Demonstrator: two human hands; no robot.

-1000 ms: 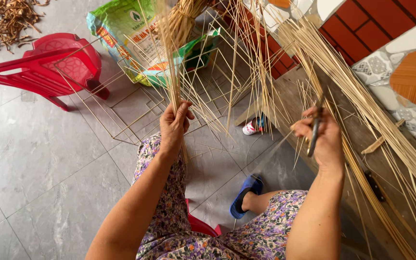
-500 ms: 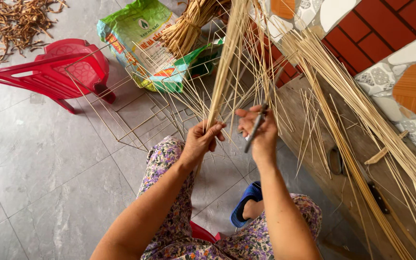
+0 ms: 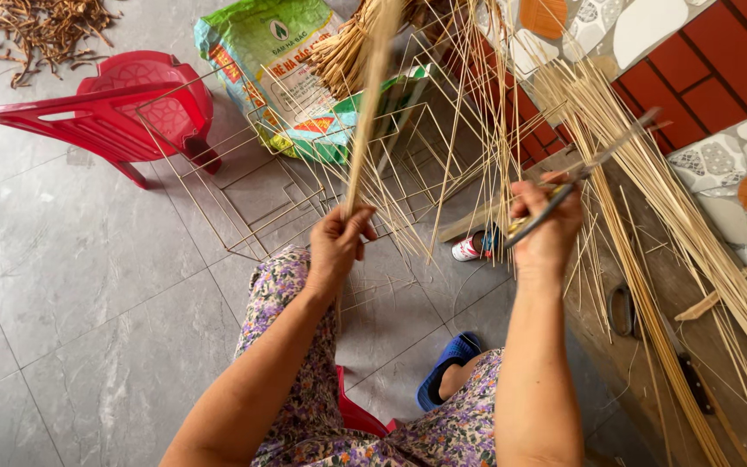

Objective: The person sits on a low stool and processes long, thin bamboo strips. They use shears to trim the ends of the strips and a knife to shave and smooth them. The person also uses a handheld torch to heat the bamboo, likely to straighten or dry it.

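**Thin bamboo strips in one hand, a blade in the other**

Head view: the left hand is closed in a fist around a tight bundle of bamboo strips, which stands nearly upright and blurs towards its top. The right hand is wrapped shut around the handle of a knife, its blade pointing up and to the right, away from the body and among the long strips leaning on the wall.

Risks, as I judge them: the blade sits close to loose strips on every side, so a swing could catch one and flick it up towards the face. The bundle is held only near its lower end; if the fist slackens, the strips could fan out and slide to the tiled floor. The two hands are near each other, so bringing blade to bundle puts the left fingers in its line. Splinters from the cut edges are likely on bare skin. A sandalled foot lies below the work, under anything dropped.

Containers: a green and white sack lies on the floor beyond the wire frame, its mouth spilling a bunch of short strips. The red plastic chair holds nothing that I can see.
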